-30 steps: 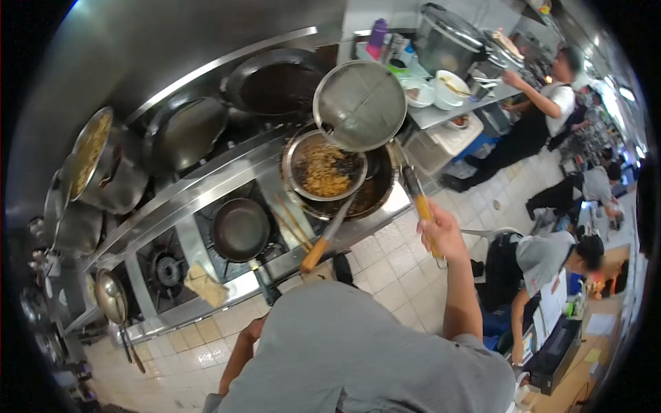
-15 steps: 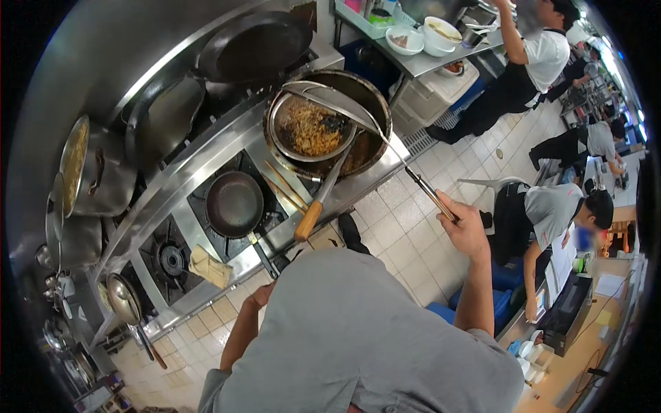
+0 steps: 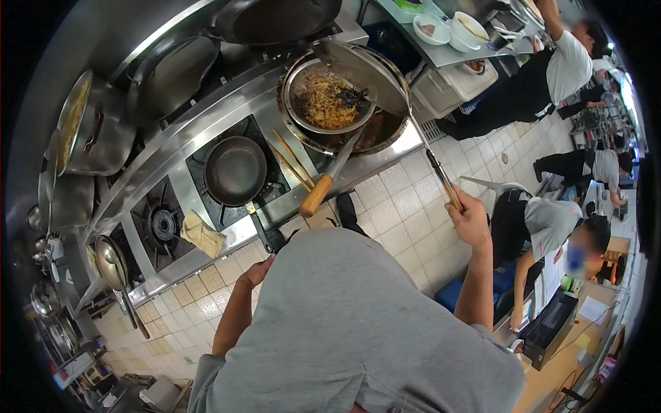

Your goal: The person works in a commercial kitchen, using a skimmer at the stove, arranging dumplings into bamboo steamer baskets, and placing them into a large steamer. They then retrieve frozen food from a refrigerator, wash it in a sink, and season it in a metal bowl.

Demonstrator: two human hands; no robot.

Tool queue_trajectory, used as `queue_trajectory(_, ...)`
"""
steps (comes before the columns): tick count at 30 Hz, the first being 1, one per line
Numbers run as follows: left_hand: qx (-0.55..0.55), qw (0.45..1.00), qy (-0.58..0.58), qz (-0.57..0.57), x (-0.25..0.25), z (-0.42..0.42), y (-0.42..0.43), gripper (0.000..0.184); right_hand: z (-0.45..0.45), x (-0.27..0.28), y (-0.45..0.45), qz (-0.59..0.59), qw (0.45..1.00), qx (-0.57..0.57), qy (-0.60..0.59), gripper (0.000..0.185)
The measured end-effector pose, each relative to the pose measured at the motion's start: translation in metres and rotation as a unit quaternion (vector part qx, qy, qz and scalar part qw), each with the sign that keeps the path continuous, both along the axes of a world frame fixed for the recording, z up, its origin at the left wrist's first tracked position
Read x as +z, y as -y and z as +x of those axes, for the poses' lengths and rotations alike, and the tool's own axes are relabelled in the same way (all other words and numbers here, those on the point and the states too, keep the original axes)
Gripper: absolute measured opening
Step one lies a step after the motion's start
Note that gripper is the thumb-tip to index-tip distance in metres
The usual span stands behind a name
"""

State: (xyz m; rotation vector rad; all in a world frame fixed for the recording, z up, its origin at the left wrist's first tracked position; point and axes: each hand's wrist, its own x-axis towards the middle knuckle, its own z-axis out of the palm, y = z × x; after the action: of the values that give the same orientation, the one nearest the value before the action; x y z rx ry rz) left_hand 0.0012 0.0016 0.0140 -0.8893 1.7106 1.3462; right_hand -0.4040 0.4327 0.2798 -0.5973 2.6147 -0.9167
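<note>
The stove (image 3: 180,189) runs diagonally across the view, with the wide pot (image 3: 394,136) at its right-hand end. Above the pot slants the skimmer (image 3: 379,79), its mesh disc tilted and its long handle sloping back over the front edge to the right hand (image 3: 471,219), whose fingers are wrapped around the handle's wooden end. A grip that far back gives reach and distance from heat but little leverage, so a firm wrist and a slow, even tilt should serve best, with the disc inside the pot's rim so that any drips fall back in. Seen from above, the disc overlaps the bowl (image 3: 297,103) sitting in the pot's mouth; a light touch there would seem wise, since a knock could tip it. On the next burner the pan (image 3: 235,171) points its handle towards the body, and the left hand (image 3: 256,272) is near that handle's end, its fingers too hidden to tell whether they grip. A spatula (image 3: 317,196) leans across the pot's near rim beside two sticks (image 3: 292,162), both best given room by the elbow. Smallest are the brown bits (image 3: 327,103) heaped in the bowl.
</note>
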Motion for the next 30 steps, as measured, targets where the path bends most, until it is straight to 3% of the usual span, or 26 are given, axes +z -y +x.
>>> queue_trajectory(6, 0.008, 1.000, 0.002, 0.009, 0.001, 0.002, -0.002, 0.106, -0.007, -0.014, -0.007, -0.033, 0.998, -0.033, 0.039, 0.043)
queue_trajectory(10, 0.065, 0.997, 0.013, 0.037, -0.068, 0.034, 0.005, 0.106, -0.010, -0.032, -0.012, -0.025, 0.996, -0.012, 0.082, 0.020)
queue_trajectory(11, 0.066, 0.997, 0.011, 0.036, -0.062, 0.030, 0.005, 0.106, -0.010, -0.043, -0.013, -0.033, 0.993, -0.025, 0.106, 0.014)
queue_trajectory(13, 0.003, 0.999, 0.037, 0.000, -0.035, 0.016, 0.005, 0.107, -0.004, -0.071, -0.011, -0.043, 0.997, -0.035, 0.051, 0.013)
queue_trajectory(16, 0.019, 0.999, -0.017, 0.024, -0.003, 0.003, -0.002, 0.104, 0.009, -0.077, 0.002, -0.041, 0.997, -0.058, -0.006, 0.016)
queue_trajectory(19, 0.036, 0.999, -0.003, 0.038, -0.026, 0.013, 0.001, 0.100, 0.020, -0.069, 0.016, -0.025, 0.997, -0.079, -0.012, 0.018)
queue_trajectory(25, 0.062, 0.997, 0.001, 0.050, -0.015, 0.009, -0.001, 0.101, 0.031, -0.084, 0.012, -0.101, 0.988, -0.102, -0.056, 0.024)
queue_trajectory(30, 0.063, 0.997, 0.003, 0.035, -0.023, 0.011, 0.003, 0.103, 0.041, -0.119, 0.020, -0.074, 0.994, -0.082, 0.016, 0.022)
